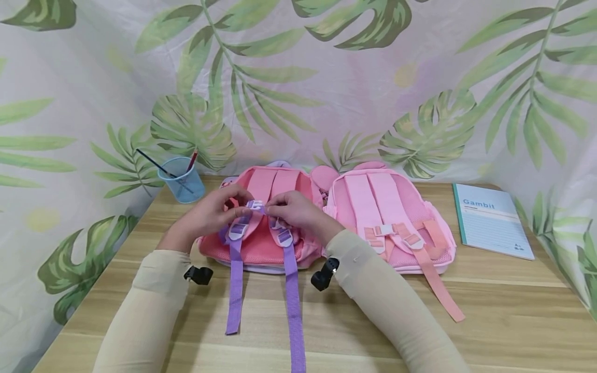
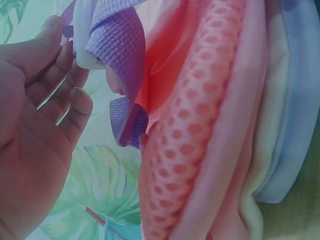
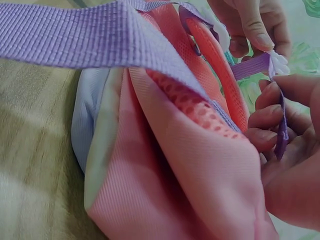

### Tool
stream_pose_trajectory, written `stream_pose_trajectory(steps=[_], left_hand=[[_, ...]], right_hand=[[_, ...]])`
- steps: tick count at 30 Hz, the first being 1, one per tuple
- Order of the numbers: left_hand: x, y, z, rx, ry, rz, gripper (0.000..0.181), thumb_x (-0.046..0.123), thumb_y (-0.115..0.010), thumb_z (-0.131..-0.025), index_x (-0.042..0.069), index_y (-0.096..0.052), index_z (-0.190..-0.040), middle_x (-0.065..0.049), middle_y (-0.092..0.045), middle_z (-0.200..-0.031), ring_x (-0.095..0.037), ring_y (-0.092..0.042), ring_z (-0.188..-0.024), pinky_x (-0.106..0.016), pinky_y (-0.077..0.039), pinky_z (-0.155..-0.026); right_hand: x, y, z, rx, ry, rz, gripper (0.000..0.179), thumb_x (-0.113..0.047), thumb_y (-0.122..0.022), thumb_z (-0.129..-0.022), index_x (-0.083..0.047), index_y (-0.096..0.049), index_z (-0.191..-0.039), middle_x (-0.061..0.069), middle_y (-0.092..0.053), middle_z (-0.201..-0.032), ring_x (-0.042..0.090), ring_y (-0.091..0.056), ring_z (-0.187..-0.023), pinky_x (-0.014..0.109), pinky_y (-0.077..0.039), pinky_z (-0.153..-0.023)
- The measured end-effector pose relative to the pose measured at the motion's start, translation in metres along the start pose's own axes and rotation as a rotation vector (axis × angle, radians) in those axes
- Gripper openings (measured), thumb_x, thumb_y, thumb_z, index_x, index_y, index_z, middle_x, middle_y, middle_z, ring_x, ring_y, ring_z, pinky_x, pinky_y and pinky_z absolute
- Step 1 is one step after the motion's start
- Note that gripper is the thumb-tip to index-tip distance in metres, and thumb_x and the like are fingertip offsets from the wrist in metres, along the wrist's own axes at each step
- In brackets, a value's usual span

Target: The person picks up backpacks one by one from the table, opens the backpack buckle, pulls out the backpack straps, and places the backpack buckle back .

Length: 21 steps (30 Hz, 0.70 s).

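A small coral-pink backpack (image 1: 263,255) lies on the table with its shoulder straps facing up. Above it, both hands hold a white plastic buckle (image 1: 254,205) on purple webbing. My left hand (image 1: 218,211) pinches the buckle's left end between thumb and fingers. From the right, my right hand (image 1: 298,211) pinches the purple webbing (image 3: 283,112) beside the buckle, and a loose tail hangs from those fingers. Whether the buckle's halves are fully joined is too small to tell. Two long purple straps (image 1: 293,290) run from white adjusters (image 1: 238,230) towards the near table edge.
A second, lighter pink backpack (image 1: 412,199) lies to the right, its peach straps joined by a white buckle (image 1: 385,229). Further right is a notebook (image 1: 494,217). A blue mesh pen cup (image 1: 186,189) holding pencils stands at the back left. Leaf-patterned cloth (image 1: 280,103) surrounds the wooden table (image 1: 261,352).
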<state>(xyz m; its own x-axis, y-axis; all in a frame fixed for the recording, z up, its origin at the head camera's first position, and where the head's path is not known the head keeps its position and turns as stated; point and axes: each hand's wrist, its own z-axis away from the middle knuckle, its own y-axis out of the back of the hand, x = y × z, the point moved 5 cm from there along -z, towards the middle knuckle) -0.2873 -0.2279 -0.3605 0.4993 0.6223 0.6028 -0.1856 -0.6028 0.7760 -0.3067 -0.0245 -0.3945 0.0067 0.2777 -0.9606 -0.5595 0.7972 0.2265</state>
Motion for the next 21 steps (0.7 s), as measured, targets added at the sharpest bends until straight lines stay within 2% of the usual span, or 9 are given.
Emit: stream_pose_trajectory(steps=[3,9,15,21], left_hand=[[-0.0005,0.0001,0.0004,0.003,-0.001,0.007,0.018,0.014,-0.077,-0.101,0.014,-0.070,-0.117,-0.003,-0.070,-0.108,-0.020,-0.059,-0.103,-0.034,-0.050,-0.087],[-0.0010,0.0003,0.0011,0.000,0.023,0.018,0.018,0.015,-0.076,-0.101,0.013,-0.070,-0.119,-0.004,-0.070,-0.109,-0.021,-0.060,-0.104,-0.034,-0.051,-0.088],[-0.0002,0.0017,0.0015,-0.017,0.045,0.021,0.019,0.015,-0.075,-0.102,0.012,-0.070,-0.121,-0.005,-0.070,-0.111,-0.022,-0.061,-0.105,-0.036,-0.051,-0.090],[-0.0010,0.0024,0.0020,-0.025,0.062,0.023,0.019,0.017,-0.075,-0.103,0.013,-0.070,-0.121,-0.005,-0.070,-0.113,-0.022,-0.060,-0.106,-0.037,-0.051,-0.092]], right_hand=[[-0.0008,-0.0018,-0.0010,0.017,-0.007,0.019,0.023,-0.017,-0.068,-0.107,-0.002,-0.077,-0.123,0.002,-0.062,-0.079,0.011,-0.053,-0.064,0.023,-0.045,-0.059],[-0.0017,-0.0054,-0.0032,0.016,-0.010,-0.029,0.019,-0.016,-0.065,-0.109,-0.002,-0.075,-0.116,0.006,-0.063,-0.081,0.015,-0.054,-0.069,0.026,-0.047,-0.063],[-0.0027,-0.0065,-0.0045,0.011,-0.016,-0.071,0.018,-0.015,-0.064,-0.110,-0.002,-0.073,-0.118,0.004,-0.060,-0.081,0.016,-0.055,-0.070,0.026,-0.048,-0.065],[-0.0044,-0.0070,-0.0058,0.021,-0.017,-0.044,0.019,-0.015,-0.065,-0.109,-0.001,-0.074,-0.118,0.003,-0.059,-0.080,0.015,-0.053,-0.067,0.026,-0.046,-0.063]])
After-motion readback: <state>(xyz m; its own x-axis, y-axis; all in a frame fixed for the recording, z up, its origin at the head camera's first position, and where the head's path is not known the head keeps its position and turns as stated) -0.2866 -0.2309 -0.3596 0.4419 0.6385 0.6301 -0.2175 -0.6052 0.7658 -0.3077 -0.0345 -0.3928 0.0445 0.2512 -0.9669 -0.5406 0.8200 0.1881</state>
